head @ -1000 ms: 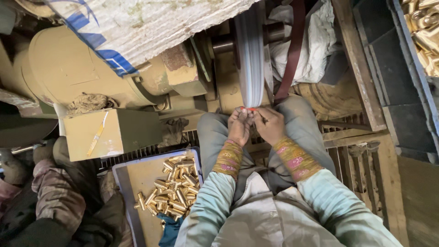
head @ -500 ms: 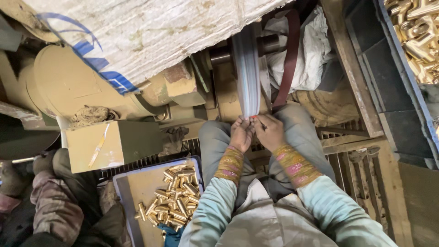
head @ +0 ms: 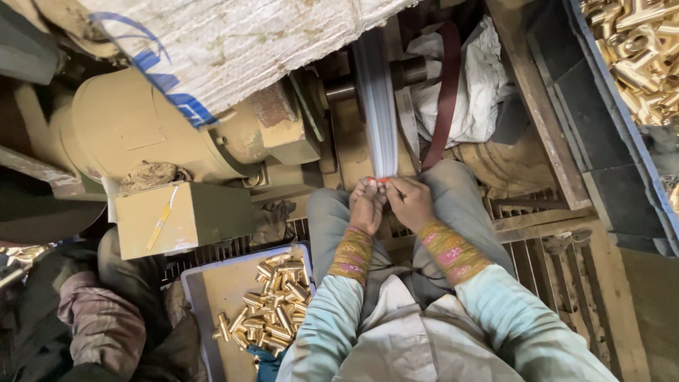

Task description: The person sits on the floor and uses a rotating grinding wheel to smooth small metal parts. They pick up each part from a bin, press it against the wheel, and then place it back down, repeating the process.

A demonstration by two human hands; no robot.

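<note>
Both the left hand [head: 366,205] and the right hand [head: 409,203] pinch 1 small brass-coloured metal piece [head: 382,181] against the spinning white polishing wheel [head: 376,106]. It looks hard, light and slippery, so a grip at its rear end seems safest.

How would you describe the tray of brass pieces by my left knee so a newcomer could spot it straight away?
Start at the big tan motor housing on the left, then drop past the tan box below it. The tray lies on the floor beside the person's left sleeve, shallow, with a pale blue rim and a loose heap of short brass cylinders. The other brass heap, at top right, holds bigger, angular fittings.
</note>
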